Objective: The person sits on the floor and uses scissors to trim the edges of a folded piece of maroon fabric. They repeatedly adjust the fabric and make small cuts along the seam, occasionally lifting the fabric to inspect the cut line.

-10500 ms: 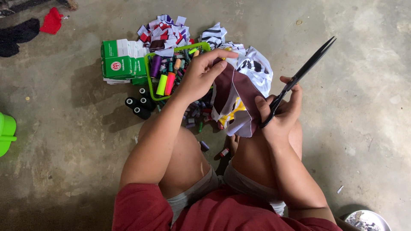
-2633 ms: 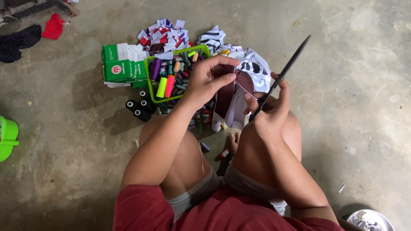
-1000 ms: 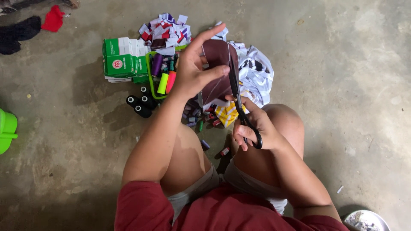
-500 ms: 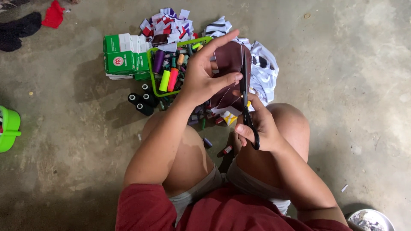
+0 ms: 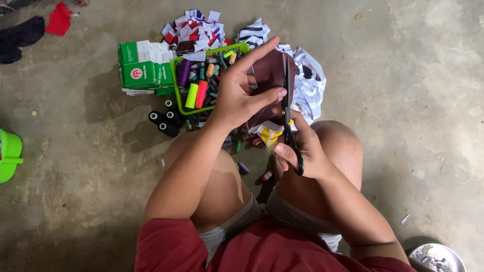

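Brown fabric piece (image 5: 269,75): one, dark reddish-brown, smooth, plain, held up above the person's knees over the concrete floor (image 5: 413,100). Left hand (image 5: 239,95) grasps it, thumb pressed on its near face, index finger stretched along its upper edge. Scissors (image 5: 288,116): one pair, black handles, dark blades running up across the fabric's right part; whether the blades are parted cannot be told. Right hand (image 5: 300,151) is clenched through the handle loops, just below the fabric.

Green wire basket (image 5: 176,75): one, on the floor beyond the left hand, filled with thread spools of many colours; a purple, a yellow-green and a pink one lie side by side at its left end. Black spools (image 5: 164,118): three visible, standing on the floor just beside the basket's near left corner. Green and white boxes (image 5: 141,65): a small stack, touching the basket's left side. Fabric scraps (image 5: 194,30): a heap, count not tellable, behind the basket. Striped cloth (image 5: 310,85): lying right of the fabric piece. Green plastic item (image 5: 9,156): one, at the left edge of the view.
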